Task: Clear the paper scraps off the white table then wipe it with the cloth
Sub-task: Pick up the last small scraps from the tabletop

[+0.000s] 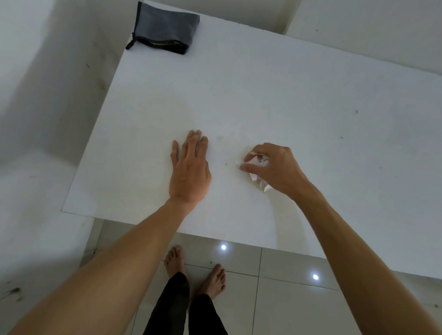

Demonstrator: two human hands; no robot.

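Observation:
My right hand (275, 166) curls round a bunch of crumpled white paper scraps (260, 161) near the middle of the white table (280, 94); its fingertips pinch at another small scrap on the surface. A few tiny white bits (226, 163) lie just left of that hand. My left hand (190, 166) rests flat on the table with straight fingers, a little to the left of the scraps. A folded grey cloth (164, 27) lies at the table's far left corner, well away from both hands.
White walls close in on the left and behind the table. The table's near edge (162, 228) runs across below my wrists. Beneath it is a tiled floor (272, 307) with my bare feet (199, 269).

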